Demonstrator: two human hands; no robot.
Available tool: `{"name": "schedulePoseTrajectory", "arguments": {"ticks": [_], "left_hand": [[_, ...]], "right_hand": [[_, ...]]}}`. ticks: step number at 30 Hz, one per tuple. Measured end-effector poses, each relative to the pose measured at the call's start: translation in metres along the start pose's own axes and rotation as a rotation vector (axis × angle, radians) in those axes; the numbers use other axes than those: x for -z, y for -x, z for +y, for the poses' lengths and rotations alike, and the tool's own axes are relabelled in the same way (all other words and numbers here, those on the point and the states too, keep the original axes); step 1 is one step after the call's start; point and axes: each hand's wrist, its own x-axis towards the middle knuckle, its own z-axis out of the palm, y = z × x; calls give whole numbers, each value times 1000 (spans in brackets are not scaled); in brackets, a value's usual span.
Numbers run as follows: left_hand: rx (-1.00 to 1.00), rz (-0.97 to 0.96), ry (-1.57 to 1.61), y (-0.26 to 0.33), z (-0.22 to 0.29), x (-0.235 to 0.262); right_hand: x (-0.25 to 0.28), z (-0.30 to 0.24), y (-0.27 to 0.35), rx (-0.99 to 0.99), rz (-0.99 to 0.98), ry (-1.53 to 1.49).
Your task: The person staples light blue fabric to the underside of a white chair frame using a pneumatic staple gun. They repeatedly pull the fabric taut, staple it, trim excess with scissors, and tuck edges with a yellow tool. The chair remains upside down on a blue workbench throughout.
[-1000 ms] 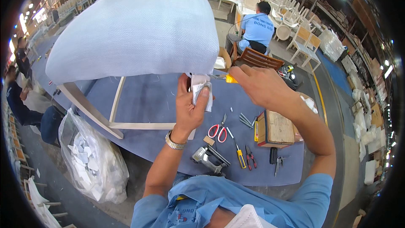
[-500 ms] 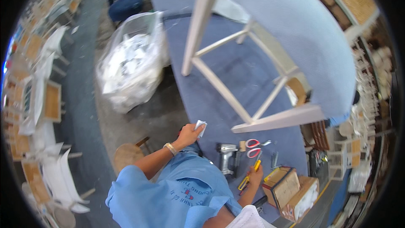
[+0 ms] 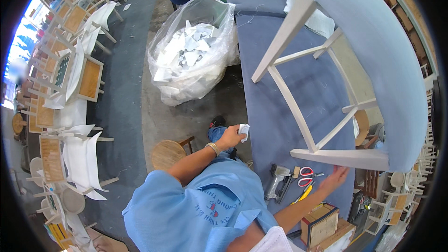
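My left hand (image 3: 230, 137) is shut on a small white scrap (image 3: 243, 130), held just off the left edge of the blue-covered table (image 3: 280, 126). With its fingers spread and nothing in it, my right hand (image 3: 334, 177) hovers over the table just under the end of a chair leg. The chair (image 3: 326, 84) has a white wooden frame and lies on its side on the table. Its pale blue padded seat (image 3: 382, 56) faces right. A clear plastic bag (image 3: 191, 56) full of white scraps stands on the floor beyond my left hand.
A grey staple gun (image 3: 278, 184), red-handled scissors (image 3: 305, 175) and a yellow-handled tool (image 3: 303, 194) lie by my right hand. Cardboard boxes (image 3: 322, 221) sit near my right forearm. A round wooden stool (image 3: 168, 154) stands below my left arm. Stacked chairs (image 3: 70, 112) fill the left.
My left hand has stayed out past the table's left edge with the scrap. My right hand has let go of the yellow-handled tool and risen, open, toward the chair leg. The view has swung.
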Motion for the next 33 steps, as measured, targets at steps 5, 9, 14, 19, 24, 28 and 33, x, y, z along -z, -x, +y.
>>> {"name": "schedulePoseTrajectory", "arguments": {"ticks": [5, 9, 14, 19, 24, 28, 33], "left_hand": [[186, 91, 202, -53, -24, 74], [107, 337, 398, -119, -8, 173], [-69, 398, 203, -274, -5, 379], [-220, 583, -309, -383, 154, 392], [-572, 27, -57, -374, 277, 270], [-753, -359, -27, -311, 371, 173], [-1220, -574, -105, -227, 521, 143]], "right_hand": [[-54, -119, 11, 167, 179, -414], [-65, -99, -10, 216, 468, -569], [-78, -85, -27, 191, 743, -679], [-67, -75, -18, 254, 701, -542], [-88, -100, -19, 108, 826, -401], [-87, -104, -16, 107, 864, -312], [-90, -98, -19, 142, 897, -326]]}}
